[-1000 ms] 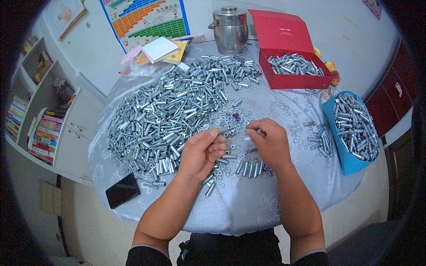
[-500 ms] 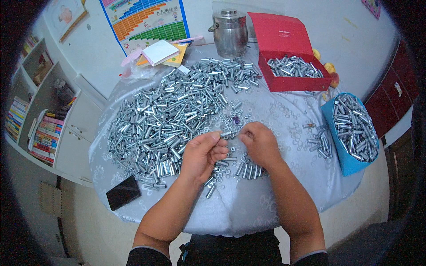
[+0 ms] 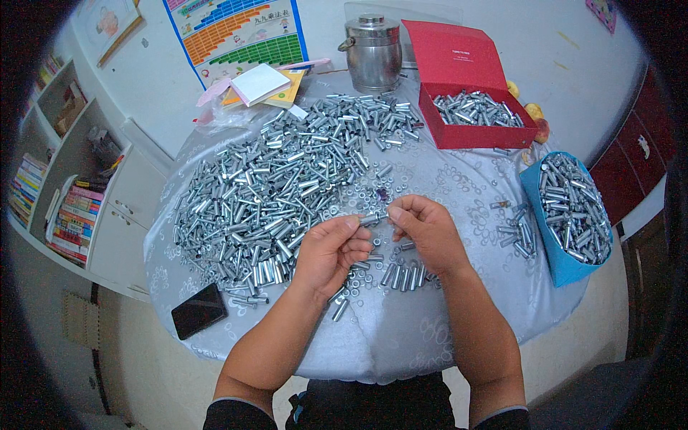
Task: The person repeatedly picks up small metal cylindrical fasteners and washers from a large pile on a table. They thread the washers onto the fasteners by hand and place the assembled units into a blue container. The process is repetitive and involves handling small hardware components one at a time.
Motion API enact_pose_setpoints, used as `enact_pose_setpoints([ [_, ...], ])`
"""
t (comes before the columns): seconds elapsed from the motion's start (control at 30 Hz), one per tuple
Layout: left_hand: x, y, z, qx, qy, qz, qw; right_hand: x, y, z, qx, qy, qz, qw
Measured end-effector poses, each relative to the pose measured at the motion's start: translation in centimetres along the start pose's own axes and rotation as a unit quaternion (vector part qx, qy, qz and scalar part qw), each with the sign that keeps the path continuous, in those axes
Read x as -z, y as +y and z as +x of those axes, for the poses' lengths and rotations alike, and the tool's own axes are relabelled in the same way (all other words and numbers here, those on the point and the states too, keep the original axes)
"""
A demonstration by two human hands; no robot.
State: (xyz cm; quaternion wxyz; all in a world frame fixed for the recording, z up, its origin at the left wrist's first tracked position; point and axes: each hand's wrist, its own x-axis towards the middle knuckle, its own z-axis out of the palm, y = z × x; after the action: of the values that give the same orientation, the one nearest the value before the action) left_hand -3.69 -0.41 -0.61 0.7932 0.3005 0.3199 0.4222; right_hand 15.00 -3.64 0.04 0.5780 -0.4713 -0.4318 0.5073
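My left hand (image 3: 331, 249) is closed, thumb and forefinger pinching a short silvery metal sleeve (image 3: 370, 219) that lies sideways between my hands. At the sleeve's other end, my right hand (image 3: 428, 233) has its thumb and forefinger pressed together; whatever small piece they grip is too small to make out. Left of and beyond my hands spreads a large heap of metal sleeves and bolts (image 3: 258, 190). Just below my right hand several sleeves (image 3: 405, 277) lie in a row. Small nuts and washers (image 3: 351, 287) are scattered between my wrists and under my hands.
An open red box (image 3: 484, 136) of metal pieces stands at the back right. The blue fabric bin (image 3: 566, 272) at the right is full too, with loose sleeves (image 3: 517, 235) beside it. A black phone (image 3: 199, 312) lies front left; a steel pot (image 3: 373, 57) stands behind.
My right hand has turned slightly and its fingertips now meet the end of the sleeve. My left hand keeps its grip on the sleeve, almost in place.
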Motion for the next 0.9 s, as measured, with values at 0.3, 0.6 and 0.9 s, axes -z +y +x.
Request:
enact_pose_setpoints([
  [0.3,0.2,-0.1,0.2,0.005,0.01,-0.021,1.0,-1.2,-0.8,-1.1,0.058,0.039,-0.089,0.994],
  [0.6,0.9,0.4,0.2,0.012,-0.035,-0.075,0.996,-1.1,0.1,-0.4,0.079,0.029,-0.145,0.986],
  [0.9,0.5,0.9,0.1,-0.008,0.005,-0.042,0.999,-0.6,1.8,-0.1,0.147,-0.106,-0.521,0.834],
])
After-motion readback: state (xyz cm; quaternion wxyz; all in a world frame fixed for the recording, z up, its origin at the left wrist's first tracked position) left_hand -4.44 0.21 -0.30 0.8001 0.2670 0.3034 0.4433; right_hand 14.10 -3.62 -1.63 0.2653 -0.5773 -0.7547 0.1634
